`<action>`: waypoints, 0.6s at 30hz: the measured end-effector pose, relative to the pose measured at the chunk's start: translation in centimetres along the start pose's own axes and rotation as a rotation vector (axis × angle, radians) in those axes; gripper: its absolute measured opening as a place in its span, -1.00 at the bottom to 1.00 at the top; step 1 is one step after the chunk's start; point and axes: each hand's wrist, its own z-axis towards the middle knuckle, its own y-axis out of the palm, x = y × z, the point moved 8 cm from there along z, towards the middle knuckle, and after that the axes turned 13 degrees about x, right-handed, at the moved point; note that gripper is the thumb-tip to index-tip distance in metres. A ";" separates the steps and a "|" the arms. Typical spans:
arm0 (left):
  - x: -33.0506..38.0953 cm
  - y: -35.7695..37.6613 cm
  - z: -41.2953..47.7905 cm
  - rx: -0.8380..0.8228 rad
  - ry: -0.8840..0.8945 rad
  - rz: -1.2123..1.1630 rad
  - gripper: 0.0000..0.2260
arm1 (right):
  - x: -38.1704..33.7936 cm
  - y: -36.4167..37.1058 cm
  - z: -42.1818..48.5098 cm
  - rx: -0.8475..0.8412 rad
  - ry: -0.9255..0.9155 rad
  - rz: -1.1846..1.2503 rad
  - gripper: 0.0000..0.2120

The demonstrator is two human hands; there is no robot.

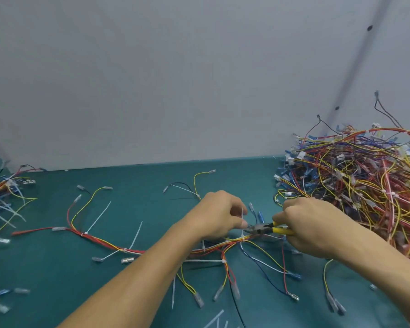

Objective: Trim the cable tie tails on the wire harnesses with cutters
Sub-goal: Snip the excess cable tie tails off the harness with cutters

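Red-yellow-white wire harness lay spread across teal table. Left hand over harness's right part, thumb and fingers pinched upright white cable tie tail. Right hand just right, fingers curled round yellow-handled cutters, jaws at tail's base. Tangled heap of multicoloured harnesses beyond harness's right end.

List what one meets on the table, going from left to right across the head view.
First the small bundle of harnesses, then an untrimmed cable tie, the left hand pinching a cable tie tail, the cutters, the right hand gripping their yellow handles, last the large pile of harnesses.
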 end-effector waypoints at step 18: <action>-2.6 1.8 -0.7 0.106 -0.097 -0.303 -0.91 | -0.7 1.3 0.2 0.057 -0.065 0.053 -0.78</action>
